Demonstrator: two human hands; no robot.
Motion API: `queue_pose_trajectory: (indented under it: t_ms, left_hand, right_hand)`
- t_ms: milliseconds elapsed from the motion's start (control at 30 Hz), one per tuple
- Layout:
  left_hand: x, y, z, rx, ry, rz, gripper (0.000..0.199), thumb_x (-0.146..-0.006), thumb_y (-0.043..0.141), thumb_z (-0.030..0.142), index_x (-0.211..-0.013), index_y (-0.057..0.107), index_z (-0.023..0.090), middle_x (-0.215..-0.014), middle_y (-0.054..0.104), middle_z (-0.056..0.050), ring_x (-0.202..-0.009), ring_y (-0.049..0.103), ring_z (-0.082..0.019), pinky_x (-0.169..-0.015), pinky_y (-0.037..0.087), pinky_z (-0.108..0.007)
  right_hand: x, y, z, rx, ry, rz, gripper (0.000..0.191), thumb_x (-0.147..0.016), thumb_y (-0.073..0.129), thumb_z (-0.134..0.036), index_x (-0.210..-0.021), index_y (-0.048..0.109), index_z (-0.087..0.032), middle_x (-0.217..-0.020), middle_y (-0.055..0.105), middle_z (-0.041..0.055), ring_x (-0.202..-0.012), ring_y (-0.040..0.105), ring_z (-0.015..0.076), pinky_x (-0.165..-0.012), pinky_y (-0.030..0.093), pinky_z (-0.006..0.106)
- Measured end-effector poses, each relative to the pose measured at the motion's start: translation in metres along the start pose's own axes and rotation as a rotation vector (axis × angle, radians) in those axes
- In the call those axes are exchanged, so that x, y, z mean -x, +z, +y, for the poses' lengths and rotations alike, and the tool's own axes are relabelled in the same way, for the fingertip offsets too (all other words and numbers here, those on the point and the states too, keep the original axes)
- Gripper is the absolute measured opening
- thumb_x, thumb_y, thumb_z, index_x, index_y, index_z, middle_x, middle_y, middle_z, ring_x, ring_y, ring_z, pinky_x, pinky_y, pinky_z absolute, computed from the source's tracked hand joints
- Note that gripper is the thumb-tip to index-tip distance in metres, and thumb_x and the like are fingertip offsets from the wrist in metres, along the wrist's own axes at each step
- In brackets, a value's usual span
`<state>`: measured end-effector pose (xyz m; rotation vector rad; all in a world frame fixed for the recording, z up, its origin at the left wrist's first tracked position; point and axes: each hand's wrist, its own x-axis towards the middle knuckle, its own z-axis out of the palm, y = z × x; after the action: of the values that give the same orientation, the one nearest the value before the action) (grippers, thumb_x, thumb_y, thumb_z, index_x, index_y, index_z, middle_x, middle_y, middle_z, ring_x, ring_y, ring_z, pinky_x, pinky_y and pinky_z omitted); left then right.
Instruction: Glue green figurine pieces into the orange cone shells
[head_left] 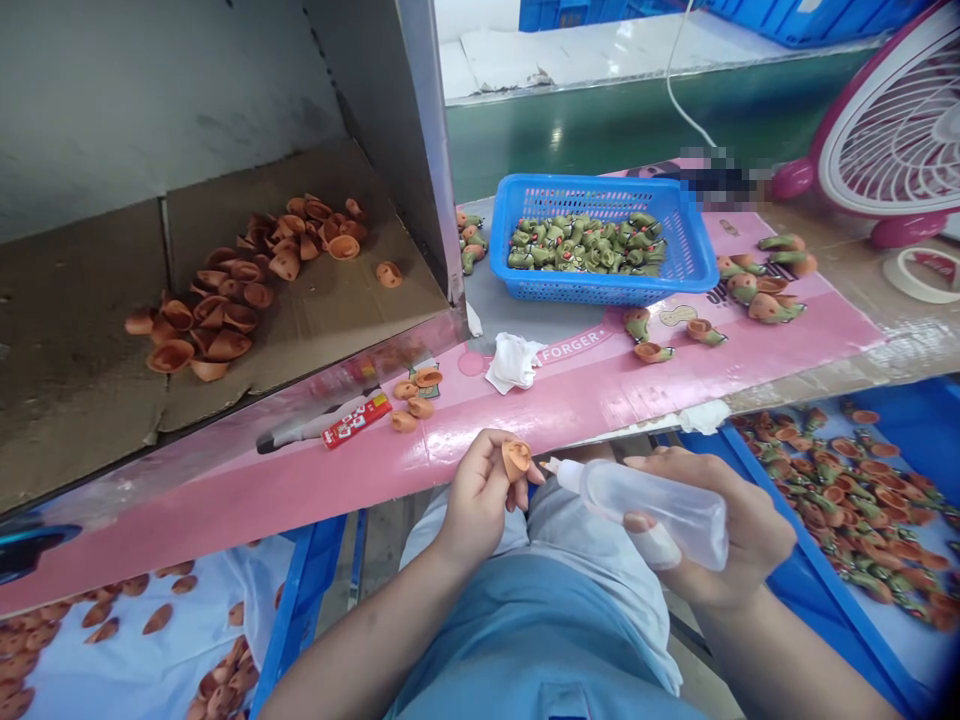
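Observation:
Between the fingertips of my left hand (pixel 480 495) is a small orange cup-shaped piece (pixel 516 458), its hollow side facing up. My right hand (pixel 720 525) is wrapped round a translucent squeeze bottle (pixel 656 505), which lies nearly level. The bottle's narrow tip points left and sits close beside the orange piece; whether they touch I cannot tell. Both hands are above my lap at the table's front edge. Just beyond them on the pink sheet lie a crumpled white tissue (pixel 514 361) and several loose orange pieces (pixel 414 400).
A blue basket (pixel 604 293) holds green pieces. Joined green-and-orange pieces (pixel 772 300) lie to its right, near a pink fan (pixel 892 120) and tape roll (pixel 919 275). An open box (pixel 315 330) at left holds orange pieces. Blue trays (pixel 296 600) flank me below the table.

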<state>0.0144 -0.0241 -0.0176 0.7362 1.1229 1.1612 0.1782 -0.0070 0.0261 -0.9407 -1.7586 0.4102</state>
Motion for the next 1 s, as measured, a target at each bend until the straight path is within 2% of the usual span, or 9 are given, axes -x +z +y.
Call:
queue_pose_trajectory:
  t_ms: [333, 533, 667, 1000]
  left_hand:
    - [0.0012, -0.0004, 0.0006, -0.011, 0.0, -0.016, 0.008, -0.082, 0.044, 0.025, -0.081, 0.043, 0.018, -0.062, 0.057, 0.001, -0.042, 0.041, -0.006, -0.043, 0.029, -0.018]
    - [0.0012, -0.0014, -0.0003, -0.018, 0.019, -0.029, 0.006, -0.084, 0.042, 0.023, -0.081, 0.042, 0.017, -0.063, 0.057, 0.001, -0.042, 0.041, -0.006, -0.042, 0.028, -0.018]
    - [0.002, -0.0003, -0.0003, -0.022, 0.014, -0.038, 0.006, -0.084, 0.041, 0.023, -0.081, 0.042, 0.017, -0.063, 0.057, 0.001, -0.042, 0.041, -0.006, -0.042, 0.028, -0.018]
    - [0.0038, 0.0028, 0.0019, -0.041, -0.012, -0.047, 0.008, -0.084, 0.042, 0.024, -0.081, 0.043, 0.017, -0.063, 0.057, 0.001, -0.042, 0.041, -0.006, -0.043, 0.028, -0.019]
  right_hand:
    - [-0.0016, 0.0005, -0.0001, 0.019, -0.012, 0.008, 0.021, -0.062, 0.064, -0.022, -0.082, 0.057, -0.017, -0.066, 0.059, 0.0031, -0.051, 0.053, 0.0122, -0.044, 0.046, 0.024]
    - [0.0023, 0.0023, -0.0002, 0.01, 0.053, 0.029, 0.023, -0.063, 0.064, -0.023, -0.084, 0.057, -0.018, -0.07, 0.06, 0.0025, -0.055, 0.054, 0.0125, -0.046, 0.045, 0.024]
    - [0.003, 0.0031, 0.0005, 0.027, 0.047, 0.036, 0.022, -0.063, 0.064, -0.023, -0.084, 0.057, -0.018, -0.07, 0.06, 0.002, -0.057, 0.054, 0.0116, -0.049, 0.046, 0.023]
    - [0.001, 0.0032, 0.0019, 0.013, 0.012, 0.017, 0.026, -0.063, 0.064, -0.023, -0.088, 0.056, -0.018, -0.065, 0.058, 0.0021, -0.052, 0.053, 0.0128, -0.042, 0.042, 0.024]
